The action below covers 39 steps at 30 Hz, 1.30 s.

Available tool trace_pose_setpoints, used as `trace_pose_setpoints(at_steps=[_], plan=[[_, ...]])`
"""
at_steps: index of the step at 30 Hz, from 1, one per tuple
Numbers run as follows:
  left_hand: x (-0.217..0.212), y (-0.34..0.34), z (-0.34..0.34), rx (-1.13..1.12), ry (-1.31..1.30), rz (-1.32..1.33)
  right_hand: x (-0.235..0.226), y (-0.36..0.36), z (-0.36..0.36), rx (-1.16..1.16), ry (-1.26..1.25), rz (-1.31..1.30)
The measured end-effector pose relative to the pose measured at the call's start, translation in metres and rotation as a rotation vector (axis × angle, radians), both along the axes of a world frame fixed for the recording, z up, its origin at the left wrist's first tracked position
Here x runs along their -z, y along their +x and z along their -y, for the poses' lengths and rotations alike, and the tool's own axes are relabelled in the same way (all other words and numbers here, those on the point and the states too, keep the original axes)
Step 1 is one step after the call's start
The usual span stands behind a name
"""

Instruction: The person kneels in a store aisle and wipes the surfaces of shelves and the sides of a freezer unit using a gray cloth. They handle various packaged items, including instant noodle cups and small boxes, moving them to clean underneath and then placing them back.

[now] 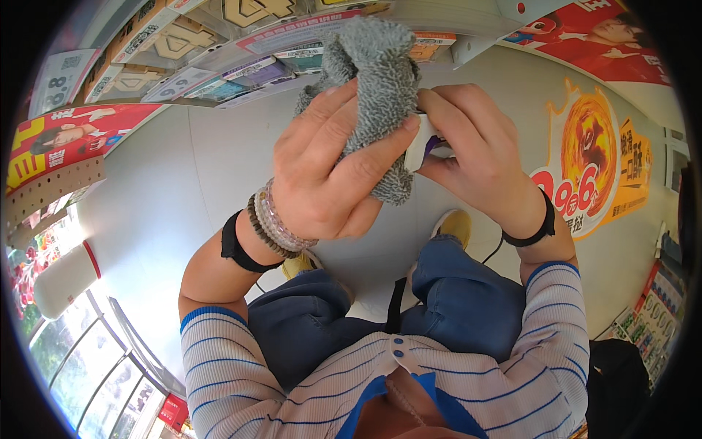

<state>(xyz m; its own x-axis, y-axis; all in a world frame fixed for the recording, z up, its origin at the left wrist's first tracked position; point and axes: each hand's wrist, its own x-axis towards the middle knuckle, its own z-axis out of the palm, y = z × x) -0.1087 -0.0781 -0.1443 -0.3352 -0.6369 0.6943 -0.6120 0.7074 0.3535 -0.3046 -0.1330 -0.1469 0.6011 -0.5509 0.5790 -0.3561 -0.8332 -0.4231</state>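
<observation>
My left hand (333, 172) is clenched round one grey cloth (376, 80), pressing it against one small white box (423, 143). My right hand (475, 157) pinches that box, up in front of me. Two bead bracelets (274, 223) on my left wrist.

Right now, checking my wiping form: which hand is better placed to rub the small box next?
Left. The left hand already grips the grey cloth against the small white box, which the right hand steadies.
</observation>
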Motion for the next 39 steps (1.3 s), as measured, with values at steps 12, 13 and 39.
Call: trace_pose_setpoints(at_steps=[12,13,39], plan=[[0.007,0.026,-0.005,-0.149,0.913,-1.316,0.039,-0.026,0.022,-0.173,1.362,0.745],[0.02,0.026,-0.003,-0.136,1.077,-1.356,0.041,-0.018,0.02,-0.198,1.43,0.797],[0.142,0.034,-0.011,-0.332,1.482,-1.09,0.231,-0.014,-0.005,0.171,0.707,-0.237]])
